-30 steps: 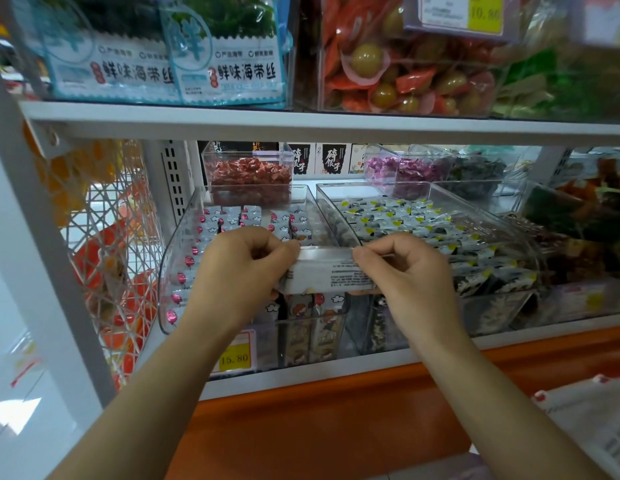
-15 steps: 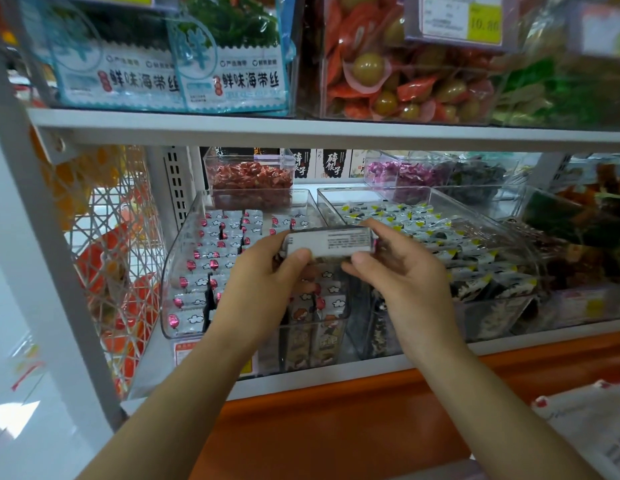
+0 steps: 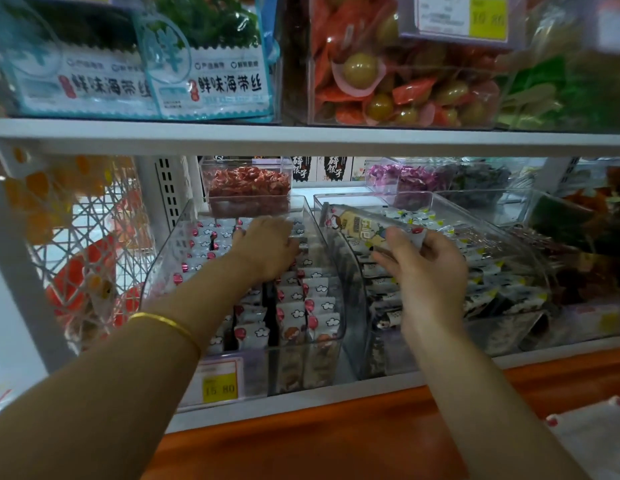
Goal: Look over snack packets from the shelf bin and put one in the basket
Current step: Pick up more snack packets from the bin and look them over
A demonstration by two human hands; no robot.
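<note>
— Where is the packet?
— Your right hand [image 3: 429, 268] pinches a packet [image 3: 364, 225] by its near end, above the right bin [image 3: 370, 197]. Its long axis runs away from you, toward that bin's back left corner.
— And my left?
— Your left hand [image 3: 267, 247] is in the left bin [image 3: 156, 271], fingers among its packets [image 3: 315, 299]. I cannot tell whether they grip. No basket shows.

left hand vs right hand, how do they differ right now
The left hand reaches into the left bin of pink-dotted packets; the right hand is over the right bin. The right hand holds a yellow packet up; whether the left hand grips anything is hidden. Only the left wrist wears a gold bangle. Both are ungloved.
</note>
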